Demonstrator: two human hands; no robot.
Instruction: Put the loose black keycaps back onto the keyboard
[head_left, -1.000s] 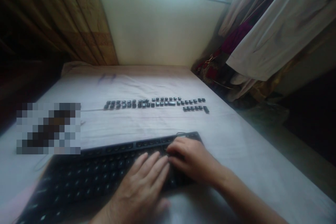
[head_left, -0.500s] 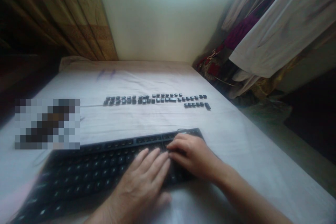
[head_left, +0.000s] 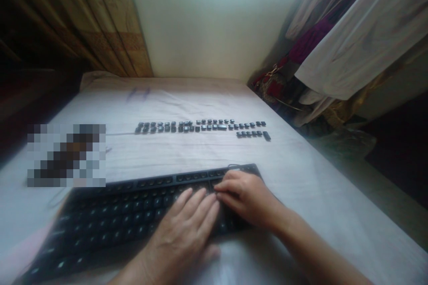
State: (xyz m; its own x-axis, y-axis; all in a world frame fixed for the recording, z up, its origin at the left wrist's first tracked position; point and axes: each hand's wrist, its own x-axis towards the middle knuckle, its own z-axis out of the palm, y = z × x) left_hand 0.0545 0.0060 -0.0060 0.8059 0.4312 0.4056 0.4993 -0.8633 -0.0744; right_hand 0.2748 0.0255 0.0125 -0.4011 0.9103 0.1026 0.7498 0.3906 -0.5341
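Observation:
A black computer keyboard (head_left: pixel 133 218) lies at a slant across the near part of a white sheet. My left hand (head_left: pixel 187 227) rests over its right half, palm down with the fingers stretched out. Close by, my right hand (head_left: pixel 245 191) bends over the upper right part of the keyboard. Its thumb and fingertips come together beside my left fingertips; whatever is between them is too small to make out. Farther back, loose black keycaps (head_left: pixel 220 128) lie in rows on the sheet.
The white sheet (head_left: pixel 301 178) covers a wide flat surface reaching a pale wall (head_left: pixel 207 31). At the left lies a dark, pixelated thing (head_left: pixel 67 156). A patterned curtain (head_left: pixel 110 22) hangs at the back left, and clothes (head_left: pixel 361 40) hang at the right.
The whole scene has shifted slightly to the right in the view. Both hands keep nearly the same place and pose on the keyboard.

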